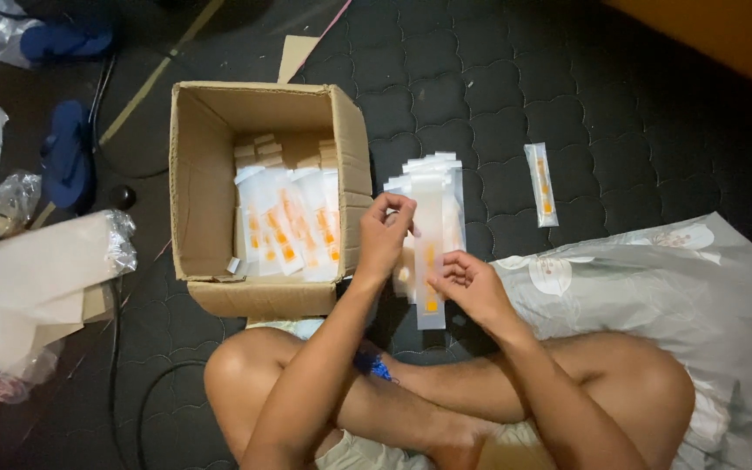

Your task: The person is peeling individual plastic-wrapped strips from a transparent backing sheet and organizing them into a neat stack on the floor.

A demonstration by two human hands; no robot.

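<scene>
Both hands [428, 252] pinching clear packet [429, 252], cardboard box [193, 174] beside

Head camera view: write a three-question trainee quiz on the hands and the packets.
1. True or false: both hands grip the same long clear packet.
2. Where does the single stray packet lie? A) inside the cardboard box B) on the dark quilted mat, right of the pile C) on the person's knee
3. Fill in: the cardboard box stands on the side of the person's ____ hand.

Key:
1. True: the left hand pinches its upper part, the right hand its lower part.
2. B
3. left
</scene>
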